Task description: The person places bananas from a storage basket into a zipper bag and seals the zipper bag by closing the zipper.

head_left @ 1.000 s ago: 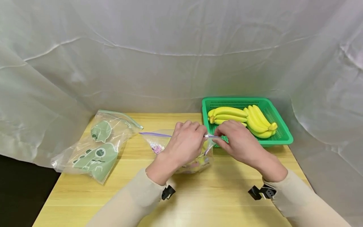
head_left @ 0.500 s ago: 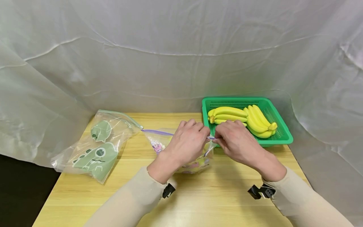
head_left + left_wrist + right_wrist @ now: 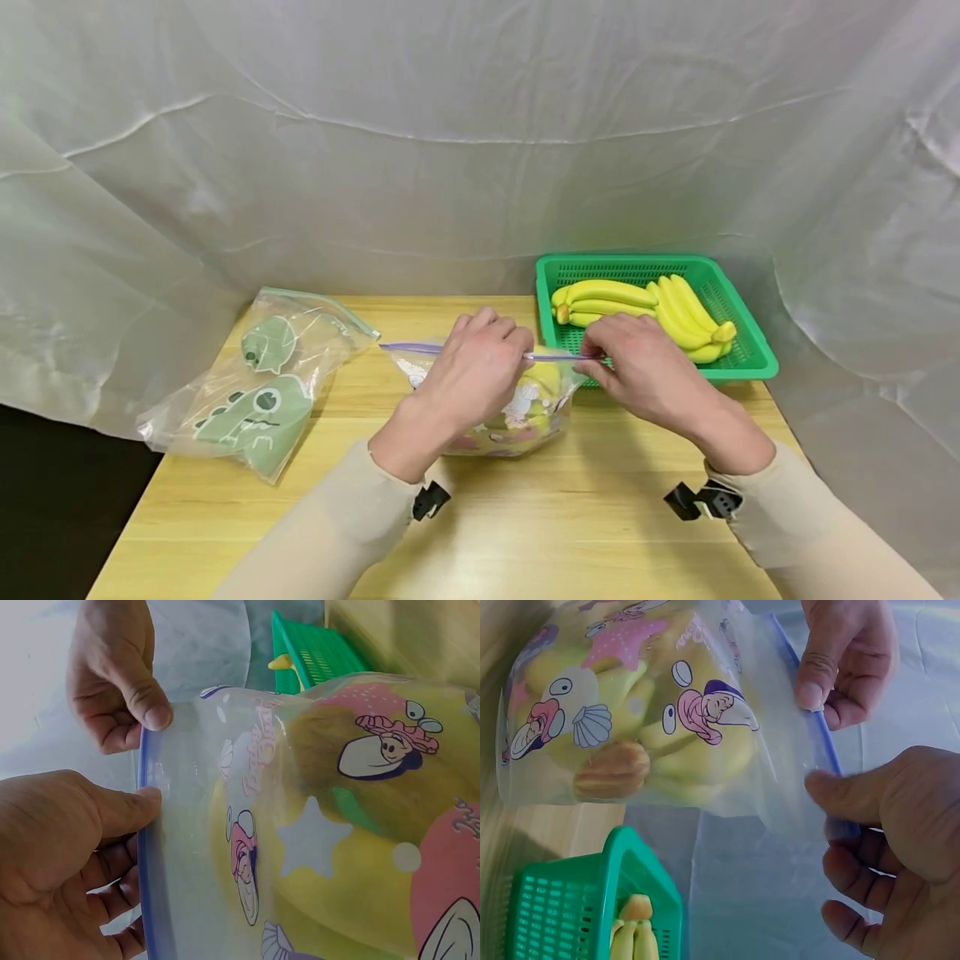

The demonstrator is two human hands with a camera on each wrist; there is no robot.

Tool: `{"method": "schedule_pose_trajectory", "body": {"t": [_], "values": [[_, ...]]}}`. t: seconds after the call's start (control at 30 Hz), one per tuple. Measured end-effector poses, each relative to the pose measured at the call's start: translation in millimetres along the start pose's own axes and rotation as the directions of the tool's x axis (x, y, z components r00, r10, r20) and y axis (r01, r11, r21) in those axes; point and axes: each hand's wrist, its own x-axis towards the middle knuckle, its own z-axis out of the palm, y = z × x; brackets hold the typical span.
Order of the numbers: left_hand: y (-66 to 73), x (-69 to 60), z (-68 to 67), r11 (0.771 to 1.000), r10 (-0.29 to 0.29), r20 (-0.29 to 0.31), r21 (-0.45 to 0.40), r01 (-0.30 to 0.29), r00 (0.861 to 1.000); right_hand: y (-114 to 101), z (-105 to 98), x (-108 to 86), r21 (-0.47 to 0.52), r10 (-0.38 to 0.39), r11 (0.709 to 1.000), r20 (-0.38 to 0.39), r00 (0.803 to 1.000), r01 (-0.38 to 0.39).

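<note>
Well, over the wood-grained surface (image 3: pixel 555 542), near the perforated green basket (image 3: pixel 753 337), a bulging clear plastic bag (image 3: pixel 540 408) points mouth-up; the left hand (image 3: pixel 471 367) and right hand (image 3: pixel 645 362) pinch its smooth purple strip (image 3: pixel 553 357), running left to right

I work inside a small curtained booth (image 3: pixel 480 92), apparently a filming set-up, at a wood-grain table (image 3: pixel 517 542) screened by creased, silvery-grey sheeting (image 3: pixel 420 200) that hangs behind its far edge and along its left and right edges. Beyond the left edge, a dark patch (image 3: pixel 60 500) shows under the sheeting's hem. Black wrist cameras (image 3: pixel 431 502) ride at my cuffs (image 3: pixel 367 483). Whether home, lab or workshop surrounds the booth, I cannot tell.
</note>
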Motion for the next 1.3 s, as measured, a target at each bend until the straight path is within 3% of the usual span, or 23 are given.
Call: {"method": "schedule_pose_trajectory", "body": {"t": [0.27,0.6,0.83,0.97,1.3], "values": [[-0.1,-0.3,0.8,1.0,0.006,-0.008,-0.006,-0.006,1.0,-8,6,2.9,0.001,-0.04,0.999,-0.058,0.998,0.04],[-8.4,-1.7,2.1,0.995,0.091,-0.047,0.047,-0.089,0.995,-3,5,1.2,0.027,-0.06,0.998,-0.06,0.996,0.061],[-26.1,-13.2,-3.9,0.999,0.051,-0.043,0.012,-0.051,0.998,6,-1,-2.1,0.065,-0.014,0.998,-0.035,0.999,0.017],[-32.7,-16.9,-6.6,0.998,0.062,-0.058,0.005,-0.062,0.996,7,-1,-1.8,0.077,-0.012,0.997,-0.028,1.0,0.014],[-32.1,-16.5,-8.6,0.996,0.08,-0.019,0.044,-0.079,0.997,6,-1,-2.4,0.084,0.014,0.996,-0.006,1.0,-0.014]]}}
